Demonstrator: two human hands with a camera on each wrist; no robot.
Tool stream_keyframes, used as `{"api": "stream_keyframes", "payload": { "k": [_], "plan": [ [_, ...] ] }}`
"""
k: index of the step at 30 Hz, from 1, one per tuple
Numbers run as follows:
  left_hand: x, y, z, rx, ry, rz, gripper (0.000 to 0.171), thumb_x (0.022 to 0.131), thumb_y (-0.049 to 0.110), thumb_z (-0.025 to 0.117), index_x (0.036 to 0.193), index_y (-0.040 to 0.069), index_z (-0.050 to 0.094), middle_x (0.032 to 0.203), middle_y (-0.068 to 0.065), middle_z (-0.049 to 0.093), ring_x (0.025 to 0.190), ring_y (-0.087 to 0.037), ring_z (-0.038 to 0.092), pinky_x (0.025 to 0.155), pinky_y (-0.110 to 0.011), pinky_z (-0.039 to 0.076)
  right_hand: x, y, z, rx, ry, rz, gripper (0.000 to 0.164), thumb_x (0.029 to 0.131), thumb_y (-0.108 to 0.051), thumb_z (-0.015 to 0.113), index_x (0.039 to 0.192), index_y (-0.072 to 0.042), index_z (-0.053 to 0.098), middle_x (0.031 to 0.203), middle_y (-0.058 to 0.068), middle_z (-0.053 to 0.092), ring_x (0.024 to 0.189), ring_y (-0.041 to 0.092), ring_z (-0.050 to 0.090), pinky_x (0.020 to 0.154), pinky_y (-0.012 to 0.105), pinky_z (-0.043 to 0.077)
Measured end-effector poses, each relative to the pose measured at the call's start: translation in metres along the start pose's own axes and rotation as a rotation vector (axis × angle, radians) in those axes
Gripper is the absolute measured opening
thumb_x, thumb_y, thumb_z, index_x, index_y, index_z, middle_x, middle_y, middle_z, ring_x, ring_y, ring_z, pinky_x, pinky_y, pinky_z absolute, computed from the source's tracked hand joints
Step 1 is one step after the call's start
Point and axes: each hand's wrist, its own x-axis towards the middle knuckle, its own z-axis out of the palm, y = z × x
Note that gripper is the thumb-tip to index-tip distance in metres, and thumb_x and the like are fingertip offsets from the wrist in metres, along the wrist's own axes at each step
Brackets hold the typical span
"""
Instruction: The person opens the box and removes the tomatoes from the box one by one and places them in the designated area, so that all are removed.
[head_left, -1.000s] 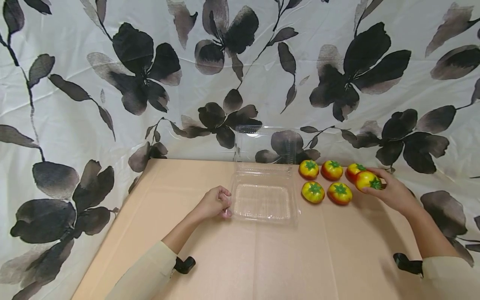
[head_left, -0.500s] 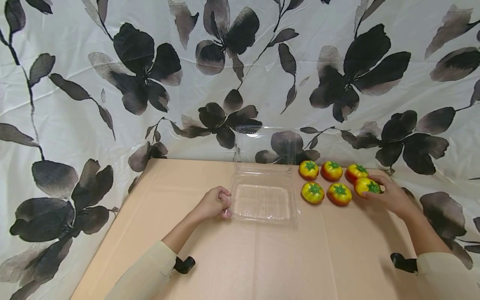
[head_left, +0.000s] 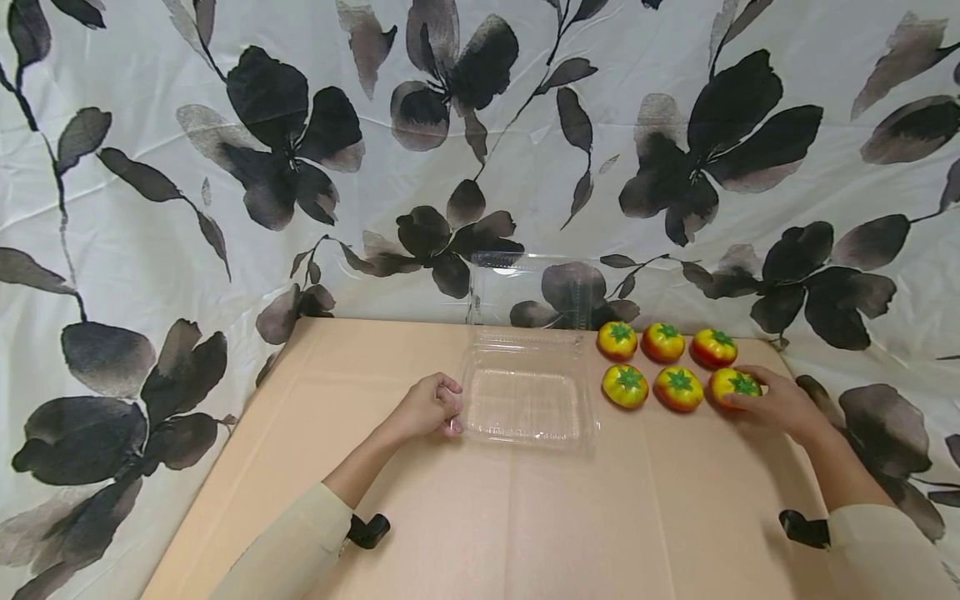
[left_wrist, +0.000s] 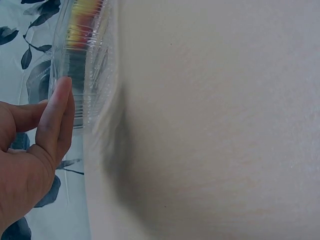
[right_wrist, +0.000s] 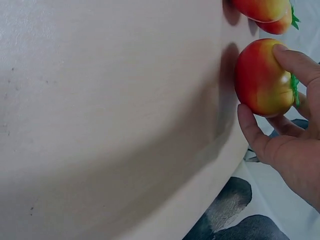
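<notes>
A clear plastic clamshell box (head_left: 528, 404) stands on the table with its lid (head_left: 532, 287) raised at the back. At the box's left side my left hand (head_left: 429, 406) pinches the rim between thumb and fingers, also seen in the left wrist view. My right hand (head_left: 780, 404) grips a red-and-yellow toy tomato (head_left: 731, 387) with a green leafy top, the nearest to the right in the front row. The right wrist view shows thumb and fingers around that tomato (right_wrist: 262, 77). Whether it touches the table is hard to tell.
Several more such tomatoes stand in two rows right of the box, among them a back-row one (head_left: 713, 347) and a front-row one (head_left: 678, 388). Behind the light brown table (head_left: 525, 517) hangs a white cloth (head_left: 540, 192) with dark flowers.
My right hand has brought its tomato toward me, lower and slightly left, into line with the front row. The left hand and the box have stayed put.
</notes>
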Motion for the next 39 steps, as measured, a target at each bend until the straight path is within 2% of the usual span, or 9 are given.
{"api": "stream_keyframes", "payload": {
  "k": [12, 20, 27, 34, 39],
  "plan": [
    [-0.001, 0.002, 0.000, 0.002, 0.006, -0.005, 0.027, 0.098, -0.007, 0.060, 0.124, -0.008, 0.054, 0.088, -0.014, 0.064, 0.065, -0.019, 0.072, 0.062, -0.035, 0.067, 0.001, 0.002, 0.004, -0.006, -0.015, 0.042, 0.090, 0.102, -0.056, 0.056, 0.151, 0.014, 0.026, 0.146, 0.045, 0.031, 0.128, 0.063, 0.034, 0.107, 0.080, 0.037],
    [-0.001, 0.001, -0.001, 0.002, 0.003, -0.006, 0.027, 0.098, -0.006, 0.060, 0.124, -0.008, 0.054, 0.089, -0.014, 0.064, 0.066, -0.019, 0.072, 0.063, -0.035, 0.067, 0.003, 0.009, 0.007, 0.006, -0.013, 0.043, 0.091, 0.103, -0.058, 0.052, 0.151, 0.015, 0.027, 0.144, 0.045, 0.035, 0.125, 0.059, 0.043, 0.107, 0.071, 0.046],
    [-0.002, 0.001, -0.002, -0.004, 0.006, -0.008, 0.027, 0.098, -0.006, 0.059, 0.125, -0.008, 0.054, 0.088, -0.014, 0.063, 0.066, -0.019, 0.072, 0.063, -0.035, 0.067, 0.007, 0.012, 0.010, -0.048, -0.024, 0.052, 0.094, 0.103, -0.064, 0.043, 0.152, 0.014, 0.025, 0.147, 0.046, 0.031, 0.127, 0.062, 0.037, 0.107, 0.080, 0.037],
    [-0.001, 0.001, -0.001, -0.004, -0.006, -0.001, 0.029, 0.098, -0.006, 0.060, 0.126, -0.010, 0.053, 0.089, -0.016, 0.064, 0.065, -0.019, 0.072, 0.063, -0.035, 0.067, 0.004, 0.012, 0.012, -0.008, -0.037, 0.023, 0.096, 0.101, -0.060, 0.052, 0.153, 0.014, 0.021, 0.145, 0.044, 0.033, 0.124, 0.060, 0.040, 0.107, 0.077, 0.040],
    [0.000, 0.000, -0.002, -0.001, -0.014, 0.002, 0.028, 0.098, -0.007, 0.059, 0.126, -0.009, 0.053, 0.090, -0.017, 0.064, 0.065, -0.019, 0.072, 0.063, -0.035, 0.067, 0.003, 0.014, 0.014, 0.007, -0.039, 0.016, 0.096, 0.102, -0.058, 0.054, 0.152, 0.015, 0.018, 0.145, 0.044, 0.032, 0.124, 0.060, 0.039, 0.107, 0.077, 0.040]
  ]
}}
